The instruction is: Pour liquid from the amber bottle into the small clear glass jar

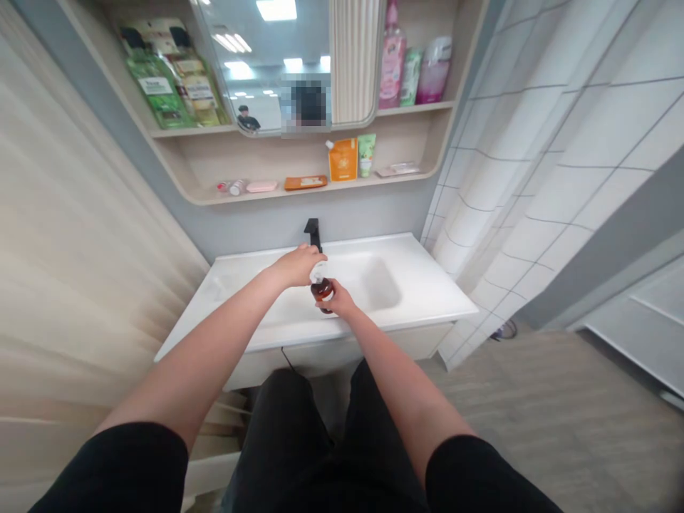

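Over the front part of the white washbasin (449, 303), a small amber-brown bottle (321, 290) with a pale label is held between my hands. My right hand (338, 300) wraps round the bottle's body from the right. At its top, my left hand (300, 266) has its fingers closed on the white pump top (318, 271). Part of that top is hidden by the fingers, so its exact shape is unclear. The bottle looks nearly upright, tilted slightly. Just behind my left hand rises a black faucet (313, 231).
Above the basin hangs a cabinet with a mirror (267, 57). Its lower shelf holds an orange pouch (343, 161), a green tube (366, 155), a pink soap bar (261, 187) and an orange-brown tray (306, 183). A beige curtain (69, 214) hangs left; a white checked curtain (513, 178) hangs right.
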Demonstrator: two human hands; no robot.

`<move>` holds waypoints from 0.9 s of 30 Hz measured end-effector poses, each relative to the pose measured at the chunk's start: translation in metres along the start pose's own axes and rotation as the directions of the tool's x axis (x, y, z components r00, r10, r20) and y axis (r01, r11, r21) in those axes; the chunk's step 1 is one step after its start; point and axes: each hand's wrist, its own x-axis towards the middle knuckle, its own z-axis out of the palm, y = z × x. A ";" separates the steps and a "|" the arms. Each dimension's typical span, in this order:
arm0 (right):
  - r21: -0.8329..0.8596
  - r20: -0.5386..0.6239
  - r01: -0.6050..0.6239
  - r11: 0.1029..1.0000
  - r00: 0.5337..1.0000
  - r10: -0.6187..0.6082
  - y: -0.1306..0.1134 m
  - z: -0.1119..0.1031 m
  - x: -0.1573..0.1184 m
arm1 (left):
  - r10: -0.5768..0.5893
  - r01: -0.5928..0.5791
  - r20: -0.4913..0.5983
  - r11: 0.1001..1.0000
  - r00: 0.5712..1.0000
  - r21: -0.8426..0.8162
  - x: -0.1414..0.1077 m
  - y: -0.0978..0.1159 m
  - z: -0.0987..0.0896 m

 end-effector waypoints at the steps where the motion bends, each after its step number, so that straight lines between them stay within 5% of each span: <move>1: 0.003 0.000 0.001 1.000 1.000 -0.001 0.000 0.000 0.000 | -0.004 0.004 -0.002 1.000 1.000 -0.011 0.000 0.000 0.000; 11: 0.027 0.000 0.000 1.000 1.000 0.000 0.006 0.001 0.001 | -0.025 0.020 -0.046 0.995 0.999 -0.098 -0.008 -0.001 0.000; 17: 0.025 0.006 0.017 1.000 1.000 -0.017 0.003 0.000 0.000 | -0.174 0.111 -0.197 0.949 0.965 -0.294 -0.031 -0.018 0.030; 19: 0.021 0.010 0.018 1.000 1.000 -0.018 0.001 -0.001 0.000 | -0.308 0.172 -0.240 0.872 0.921 -0.459 -0.042 -0.022 0.050; 22: 0.012 0.003 0.010 1.000 1.000 -0.010 -0.001 -0.001 -0.001 | -0.541 0.222 -0.217 0.630 0.812 -0.744 -0.058 -0.021 0.085; 25: 0.011 -0.015 0.002 1.000 1.000 -0.002 -0.002 -0.001 -0.001 | -0.698 0.160 -0.169 0.380 0.696 -0.911 -0.071 -0.015 0.124; 27: 0.014 -0.033 -0.007 1.000 0.999 0.007 -0.003 -0.002 -0.001 | -0.766 0.131 -0.150 0.292 0.625 -0.947 -0.079 -0.011 0.147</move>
